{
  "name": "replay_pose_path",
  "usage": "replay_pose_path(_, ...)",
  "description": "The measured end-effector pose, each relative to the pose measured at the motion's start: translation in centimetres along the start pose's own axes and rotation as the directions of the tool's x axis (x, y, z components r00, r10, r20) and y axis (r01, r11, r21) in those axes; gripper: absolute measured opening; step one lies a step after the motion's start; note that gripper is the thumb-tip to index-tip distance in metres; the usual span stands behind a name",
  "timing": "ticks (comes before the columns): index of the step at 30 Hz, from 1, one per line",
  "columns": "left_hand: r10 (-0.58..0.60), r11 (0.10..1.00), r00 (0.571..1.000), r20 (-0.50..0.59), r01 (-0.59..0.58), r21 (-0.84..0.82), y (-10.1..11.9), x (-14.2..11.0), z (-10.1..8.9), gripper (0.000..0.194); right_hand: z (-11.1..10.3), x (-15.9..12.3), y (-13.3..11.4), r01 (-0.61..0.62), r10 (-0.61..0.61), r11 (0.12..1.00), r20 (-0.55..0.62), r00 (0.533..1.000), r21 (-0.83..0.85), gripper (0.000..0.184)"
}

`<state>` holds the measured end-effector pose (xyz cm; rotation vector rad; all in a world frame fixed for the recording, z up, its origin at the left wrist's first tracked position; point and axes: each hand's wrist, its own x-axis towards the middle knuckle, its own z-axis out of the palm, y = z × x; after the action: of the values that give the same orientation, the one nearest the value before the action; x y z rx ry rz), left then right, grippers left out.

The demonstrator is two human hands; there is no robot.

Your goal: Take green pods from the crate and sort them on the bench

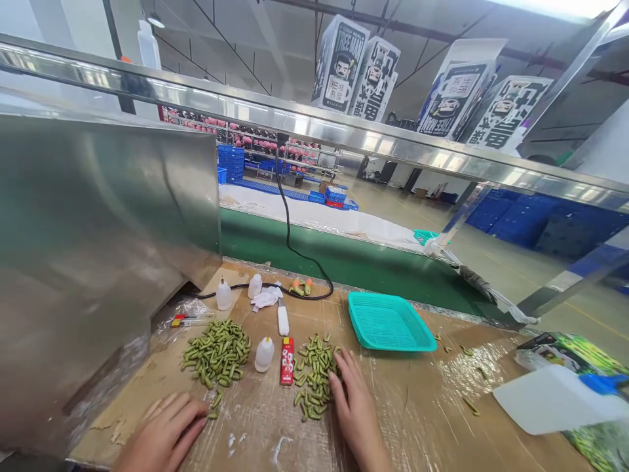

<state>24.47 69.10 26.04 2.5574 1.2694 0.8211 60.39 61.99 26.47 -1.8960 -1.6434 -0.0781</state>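
Two heaps of small green pods lie on a plastic-covered cardboard work surface: a left heap and a right heap. My right hand rests with its fingertips against the right heap's edge, and no held pod shows. My left hand lies lower left, just below the left heap, near a few stray pods and apparently holding nothing. Between the heaps stand a white squeeze bottle and a small red box.
A teal plastic tray sits beyond my right hand. White bottles, a cloth and a black cable lie further back. A steel hood rises at left, a green conveyor belt runs behind, and a white jug lies at right.
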Motion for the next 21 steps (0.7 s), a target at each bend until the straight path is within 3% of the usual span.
replay_pose_path(3, -0.071, 0.997, 0.997, 0.006, 0.071, -0.003, -0.2, 1.3, 0.9, 0.022, 0.4, 3.8, 0.4, 0.025, -0.028, 0.999, 0.089, 0.996, 0.036, 0.049)
replay_pose_path(6, -0.123, 0.992, 0.992, 0.004, 0.123, -0.014, -0.3, 2.0, 1.2, 0.025, 0.8, 5.7, -0.3, 0.093, -0.105, 0.993, 0.176, 0.979, 0.079, 0.044)
replay_pose_path(11, -0.156, 0.986, 0.987, 0.026, 0.157, -0.059, 0.3, 1.9, 0.6, 0.026, 0.1, 3.3, -1.5, 0.197, -0.224, 0.972, 0.251, 0.942, 0.131, 0.043)
replay_pose_path(14, -0.171, 0.981, 0.984, 0.038, 0.174, -0.089, 0.8, 1.9, 0.2, 0.027, 0.4, 1.1, -0.9, 0.286, -0.281, 0.958, 0.258, 0.925, 0.017, 0.056)
replay_pose_path(16, -0.173, 0.978, 0.984, 0.029, 0.176, -0.110, 1.2, 2.1, 0.1, 0.026, 1.2, 0.2, -0.3, 0.370, -0.329, 0.919, 0.249, 0.911, -0.137, 0.069)
replay_pose_path(18, -0.179, 0.977, 0.984, -0.010, 0.176, -0.124, 1.7, 2.3, 0.1, 0.024, 2.1, -0.2, 0.0, 0.405, -0.365, 0.869, 0.184, 0.913, -0.286, 0.070)
replay_pose_path(21, -0.180, 0.976, 0.978, -0.102, 0.165, -0.139, 2.7, 2.2, -0.5, 0.013, 2.7, -0.5, -0.9, 0.357, -0.393, 0.844, -0.007, 0.920, -0.401, 0.049)
